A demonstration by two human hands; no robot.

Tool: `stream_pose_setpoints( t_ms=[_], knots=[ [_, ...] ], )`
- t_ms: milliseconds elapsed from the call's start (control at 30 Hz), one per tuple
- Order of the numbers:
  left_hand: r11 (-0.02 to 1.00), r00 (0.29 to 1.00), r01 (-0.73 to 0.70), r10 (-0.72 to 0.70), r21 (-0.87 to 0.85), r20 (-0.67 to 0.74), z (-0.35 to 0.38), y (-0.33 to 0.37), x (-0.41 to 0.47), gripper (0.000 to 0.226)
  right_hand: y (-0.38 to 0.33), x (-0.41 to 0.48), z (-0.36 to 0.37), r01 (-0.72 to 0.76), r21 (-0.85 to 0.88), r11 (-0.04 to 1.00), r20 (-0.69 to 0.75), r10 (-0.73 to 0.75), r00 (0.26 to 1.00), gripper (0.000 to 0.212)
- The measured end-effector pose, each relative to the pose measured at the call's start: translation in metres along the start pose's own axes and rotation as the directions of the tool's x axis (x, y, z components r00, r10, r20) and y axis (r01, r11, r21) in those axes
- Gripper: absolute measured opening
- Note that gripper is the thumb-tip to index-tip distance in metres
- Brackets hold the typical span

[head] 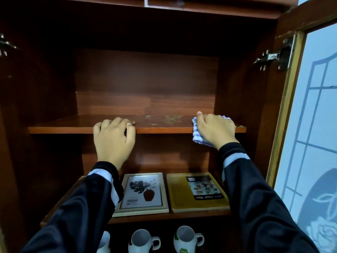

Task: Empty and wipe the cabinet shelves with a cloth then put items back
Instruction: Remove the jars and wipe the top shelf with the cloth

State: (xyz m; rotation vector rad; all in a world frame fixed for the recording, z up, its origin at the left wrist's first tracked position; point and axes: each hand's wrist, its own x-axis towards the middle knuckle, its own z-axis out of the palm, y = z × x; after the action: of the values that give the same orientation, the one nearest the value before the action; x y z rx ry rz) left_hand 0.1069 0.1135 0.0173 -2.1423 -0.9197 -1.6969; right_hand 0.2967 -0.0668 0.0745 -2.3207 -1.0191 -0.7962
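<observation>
— Where is the cloth (197,137)?
— At the right end of the shelf (164,129), hanging over its front edge. The right hand (215,127) holds it with bent fingers.
— And the left hand (113,137)?
— Its fingers curl over the same edge, left of the middle. Bare board lies between the hands.

Wooden upper shelf (73,125), stained patch right of centre. Over its front edge: left hand (113,137), fingers (116,122) curled. At its right end: right hand (215,128) holding blue-white checked cloth (197,138). Shelf below: picture frame (144,194) beside yellow food tray (182,198). Lowest: white mugs (144,241).
</observation>
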Motion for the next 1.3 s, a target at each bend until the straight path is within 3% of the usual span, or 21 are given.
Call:
stream_pose_setpoints(
  t_ms=[167,333,533,767,1000,1300],
  knots=[
    [1.000,1.000,-0.005,0.005,0.006,-0.022,-0.001,0.000,-0.001,0.038,0.004,-0.002,0.000,0.079,0.008,0.997,0.025,-0.080,0.997,0.057],
    [1.000,0.999,-0.009,0.009,0.010,-0.033,0.000,0.000,-0.001,0.036,0.029,-0.011,0.010,0.129,0.035,0.991,-0.242,-0.117,0.963,0.050],
    [1.000,1.000,-0.003,0.003,-0.009,-0.026,-0.001,0.000,-0.001,0.039,0.029,-0.002,0.028,-0.121,-0.011,0.993,-0.479,0.101,0.872,0.061],
    [1.000,1.000,-0.002,0.002,-0.025,-0.004,-0.002,0.000,-0.001,0.039,0.055,-0.004,0.044,0.047,-0.095,0.994,-0.660,-0.098,0.745,0.048],
    [0.999,1.000,-0.017,0.017,-0.030,-0.008,-0.001,-0.001,-0.001,0.037,0.045,0.000,0.054,-0.030,-0.010,1.000,-0.745,0.013,0.667,0.050],
    [0.999,0.999,-0.018,0.017,-0.029,-0.039,0.001,0.000,-0.002,0.035,0.013,-0.004,0.062,0.013,-0.012,1.000,-0.764,-0.017,0.645,0.047]
  ],
)
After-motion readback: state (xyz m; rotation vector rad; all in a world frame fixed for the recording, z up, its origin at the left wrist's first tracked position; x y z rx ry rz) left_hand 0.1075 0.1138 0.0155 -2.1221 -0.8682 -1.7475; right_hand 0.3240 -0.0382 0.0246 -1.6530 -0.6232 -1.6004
